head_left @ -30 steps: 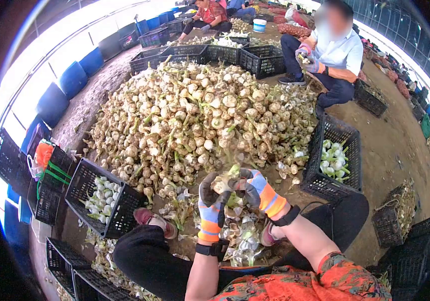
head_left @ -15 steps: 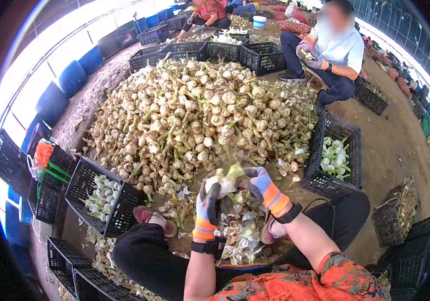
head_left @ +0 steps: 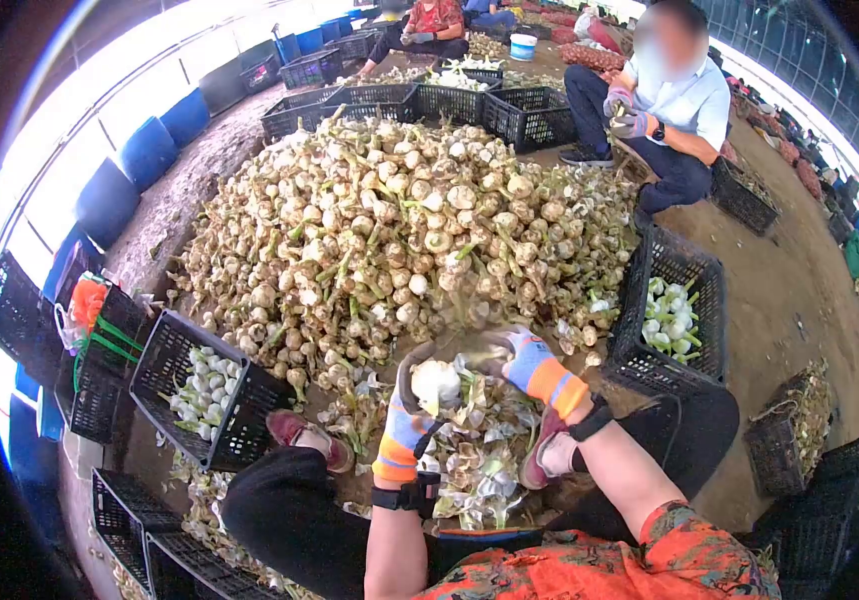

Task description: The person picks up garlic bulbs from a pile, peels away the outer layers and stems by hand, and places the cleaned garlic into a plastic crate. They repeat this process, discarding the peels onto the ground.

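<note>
My left hand [head_left: 406, 410], in an orange and lilac glove with a dark palm, is closed around a white garlic bulb [head_left: 436, 384]. The bulb sits above a litter of papery garlic skins [head_left: 479, 455] between my feet. To its right is my gloved right hand [head_left: 529, 367], apart from the bulb. Its dark fingertips are smeared by motion, so what they hold, if anything, does not show. Just beyond both hands rises a large heap of unpeeled garlic bulbs [head_left: 379, 220] with stems.
A black crate [head_left: 249, 425] of cleaned garlic stands at my left, another crate [head_left: 714, 330] at my right. More black crates [head_left: 524, 120] line the heap's far side. A co-worker [head_left: 684, 100] sits at the back right, handling something; others sit farther off.
The bulb's white side now shows in my left hand. My right hand has moved slightly right, away from the bulb, and the greenish stem seen between the hands is no longer visible there.
</note>
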`<state>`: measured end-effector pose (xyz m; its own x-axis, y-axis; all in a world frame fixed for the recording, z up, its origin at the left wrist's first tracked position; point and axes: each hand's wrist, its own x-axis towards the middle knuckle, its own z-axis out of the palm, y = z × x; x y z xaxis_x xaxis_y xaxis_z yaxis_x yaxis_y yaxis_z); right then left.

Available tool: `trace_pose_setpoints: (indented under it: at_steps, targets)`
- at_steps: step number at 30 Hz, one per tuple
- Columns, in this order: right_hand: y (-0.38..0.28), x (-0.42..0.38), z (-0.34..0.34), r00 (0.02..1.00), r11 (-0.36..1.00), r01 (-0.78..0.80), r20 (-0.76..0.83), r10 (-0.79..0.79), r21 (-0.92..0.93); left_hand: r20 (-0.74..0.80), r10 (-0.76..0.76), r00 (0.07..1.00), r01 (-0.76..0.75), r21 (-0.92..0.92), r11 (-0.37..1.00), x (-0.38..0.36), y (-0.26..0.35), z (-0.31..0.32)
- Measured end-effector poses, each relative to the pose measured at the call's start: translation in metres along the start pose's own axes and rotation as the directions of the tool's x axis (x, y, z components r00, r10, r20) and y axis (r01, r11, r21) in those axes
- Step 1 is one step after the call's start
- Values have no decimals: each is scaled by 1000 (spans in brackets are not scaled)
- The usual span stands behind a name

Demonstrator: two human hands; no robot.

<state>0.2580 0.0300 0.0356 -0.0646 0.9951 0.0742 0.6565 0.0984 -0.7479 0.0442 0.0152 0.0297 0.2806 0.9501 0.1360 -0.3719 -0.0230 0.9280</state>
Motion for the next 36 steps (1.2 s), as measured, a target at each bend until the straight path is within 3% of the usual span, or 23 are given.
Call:
trace_pose_setpoints:
  at_steps: [1, 3, 4, 5, 7, 8, 9, 13, 15, 17, 18, 19, 21, 22, 23, 26, 28, 29, 31, 32, 33, 35, 36]
  targets:
    - [-14, -1, -2, 994, 978, 109, -28, -106, 179, 49, 64, 997, -62, -41, 997, -2, -1, -2]
    - [-57, -6, -15, 963, 871, 143, 137, -232, 469, 30, -62, 998, 65, -117, 991, -1, 7, 10]
    - [-65, -5, -16, 928, 935, 343, 119, -352, 95, 31, -65, 997, 68, -114, 991, -1, 0, 6]
    - [-72, -5, -15, 939, 936, 335, 115, -323, -109, 39, -68, 997, 72, -87, 994, 0, -10, -1]
    - [-79, 2, -22, 935, 957, 280, 249, -253, -76, 49, -71, 996, 74, -60, 995, 2, -2, 3]
    - [-81, 5, -24, 935, 957, 279, 248, -253, -77, 78, -13, 997, 8, 65, 998, -1, 2, 4]
    - [-84, 8, -24, 922, 937, 293, 314, -225, -191, 112, 40, 993, -61, 186, 981, -2, 10, 9]
    - [-101, 3, -28, 902, 815, 385, 362, -234, -433, 73, 112, 991, -124, 182, 975, -1, -6, 9]
    - [-84, 4, -20, 914, 852, 363, 320, -249, -376, 17, 51, 999, -53, 114, 992, -2, -11, 4]
    - [-64, 6, -12, 962, 963, 267, 65, -265, -22, -145, 83, 986, -100, -118, 988, 1, -6, 4]
    - [-66, 5, -12, 979, 974, 163, 96, -179, 161, -132, 100, 986, -100, 8, 995, -4, 0, 3]
    - [-68, 0, -8, 978, 973, 163, 101, -181, 163, -157, 108, 982, -101, 49, 994, -3, -9, -4]
    - [-76, -14, 3, 960, 951, 275, 12, -279, 142, -307, -13, 951, -81, -293, 953, -2, -13, 10]
    - [-74, -11, 14, 955, 955, 291, 34, -294, 65, -369, -57, 928, -79, -345, 935, -1, -6, 17]
    - [-69, -18, 16, 963, 963, 244, 143, -227, -115, -339, -88, 937, -70, -427, 901, 3, -39, -6]
    - [-60, -19, 29, 957, 952, 280, 109, -267, -122, -422, -102, 901, -89, -409, 908, 0, -26, 4]
    - [-67, -16, 22, 939, 922, 282, 275, -209, -264, -358, -16, 934, -198, -552, 810, -2, -35, -9]
    - [-64, -15, 20, 938, 923, 282, 276, -208, -263, -359, -17, 933, -197, -552, 810, -2, -40, -13]
    - [-58, -12, 11, 949, 878, 313, 87, -303, -361, -514, -58, 856, -215, -455, 864, 1, -38, -14]
    - [-56, -4, 3, 974, 914, 224, 113, -196, -340, -406, -96, 909, -173, -578, 798, 2, -66, -39]
    - [-40, 5, 6, 988, 925, 152, 73, -135, -347, -405, -98, 909, -171, -578, 798, 4, -58, -36]
    - [-26, 10, 0, 984, 897, 96, -96, -151, -431, -339, -54, 939, -124, -481, 868, 6, -34, -27]
    - [-18, 12, 0, 984, 898, 94, -96, -149, -431, -379, -48, 924, -163, -504, 848, 2, -54, -38]
